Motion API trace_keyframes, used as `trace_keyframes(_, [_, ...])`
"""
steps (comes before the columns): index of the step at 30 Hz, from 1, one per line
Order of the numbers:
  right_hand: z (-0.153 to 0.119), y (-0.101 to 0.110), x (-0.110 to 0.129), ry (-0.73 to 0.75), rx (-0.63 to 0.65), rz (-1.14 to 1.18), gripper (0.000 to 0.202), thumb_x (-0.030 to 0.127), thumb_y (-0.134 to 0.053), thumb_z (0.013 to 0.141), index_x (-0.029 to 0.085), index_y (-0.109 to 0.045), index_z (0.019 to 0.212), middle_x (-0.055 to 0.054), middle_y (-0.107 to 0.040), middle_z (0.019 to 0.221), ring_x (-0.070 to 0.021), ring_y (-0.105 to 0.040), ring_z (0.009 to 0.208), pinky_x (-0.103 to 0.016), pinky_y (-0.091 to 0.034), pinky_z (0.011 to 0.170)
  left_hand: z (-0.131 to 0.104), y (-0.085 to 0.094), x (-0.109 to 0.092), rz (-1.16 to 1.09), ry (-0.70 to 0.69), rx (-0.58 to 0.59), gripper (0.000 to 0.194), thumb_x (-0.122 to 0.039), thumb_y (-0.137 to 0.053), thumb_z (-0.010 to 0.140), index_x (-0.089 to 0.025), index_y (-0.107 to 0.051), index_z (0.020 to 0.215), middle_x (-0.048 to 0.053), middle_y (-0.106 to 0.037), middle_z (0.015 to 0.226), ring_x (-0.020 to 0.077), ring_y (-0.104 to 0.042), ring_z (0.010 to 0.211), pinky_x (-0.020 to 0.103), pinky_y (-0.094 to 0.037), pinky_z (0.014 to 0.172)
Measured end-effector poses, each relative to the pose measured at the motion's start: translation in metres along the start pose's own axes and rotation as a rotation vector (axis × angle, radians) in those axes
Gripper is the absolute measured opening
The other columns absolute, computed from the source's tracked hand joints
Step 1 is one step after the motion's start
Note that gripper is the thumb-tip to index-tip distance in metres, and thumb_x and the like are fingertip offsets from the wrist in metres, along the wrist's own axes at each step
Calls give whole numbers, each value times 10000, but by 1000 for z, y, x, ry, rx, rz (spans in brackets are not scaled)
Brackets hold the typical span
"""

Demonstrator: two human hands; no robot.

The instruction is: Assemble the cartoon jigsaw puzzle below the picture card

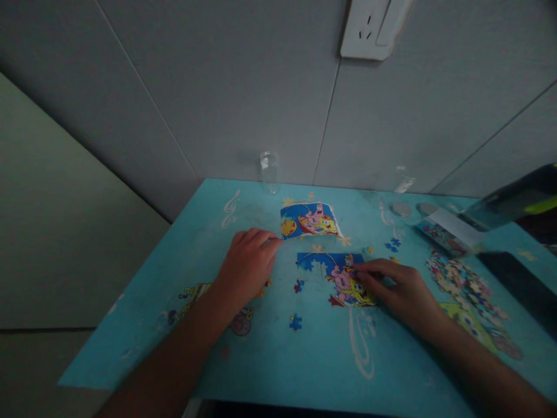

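A partly assembled jigsaw puzzle with pink and yellow cartoon figures lies on the blue table. My right hand is at its upper right part, thumb and forefinger pinched together; whatever may be between the fingertips is too small to make out. Behind the puzzle lies a small picture card with similar figures. The fingertips of my left hand touch its lower left corner, the fingers held close together. Loose blue pieces lie left of the puzzle, one of them red and blue.
A clear jar stands near the wall. At the right are a pile of mixed puzzle pieces, a dark flat object, another picture card and two round lids. Several blue pieces lie behind my right hand.
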State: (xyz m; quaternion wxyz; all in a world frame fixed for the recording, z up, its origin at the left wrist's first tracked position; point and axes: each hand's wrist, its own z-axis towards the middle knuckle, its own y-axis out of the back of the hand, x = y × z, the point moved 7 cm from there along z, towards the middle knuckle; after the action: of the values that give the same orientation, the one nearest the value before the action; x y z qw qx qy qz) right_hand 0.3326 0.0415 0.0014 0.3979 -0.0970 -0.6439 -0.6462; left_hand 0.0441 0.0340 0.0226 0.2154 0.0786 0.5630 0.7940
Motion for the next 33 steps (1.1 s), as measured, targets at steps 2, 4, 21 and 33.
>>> trace_keyframes(2, [0, -3, 3, 30, 23, 10, 208, 360, -621, 973, 280, -764, 1101, -44, -779, 1074, -207, -742, 904, -330, -608, 781, 0, -2, -5, -6, -14, 22, 218, -124, -605, 965, -204, -693, 1147, 60, -698, 1136, 250, -608, 1074, 447, -457, 939])
trace_keyframes(4, [-1, -5, 6, 56, 41, 16, 212, 351, -613, 977, 281, -760, 1112, -48, -775, 1092, -213, -743, 928, -339, -611, 800, -1, -5, -11, -7, -26, 52, 198, -123, -598, 971, -198, -699, 1125, 66, -698, 1117, 247, -609, 1068, 440, -459, 930])
trace_keyframes(21, [-29, -40, 56, 382, 333, 72, 292, 190, -597, 991, 319, -699, 1233, -27, -762, 1142, -206, -711, 1101, -357, -590, 954, -3, -11, -13, 50, -12, 131, 209, -137, -556, 994, -211, -690, 1135, 75, -682, 1125, 249, -585, 1079, 424, -440, 909])
trace_keyframes(33, [-32, -43, 76, 458, 402, 74, 290, 179, -586, 996, 297, -712, 1229, -40, -771, 1051, -211, -712, 1105, -398, -537, 1047, -4, -16, -17, 0, -69, 141, 223, -128, -567, 984, -222, -687, 1147, 57, -688, 1133, 246, -592, 1082, 423, -437, 917])
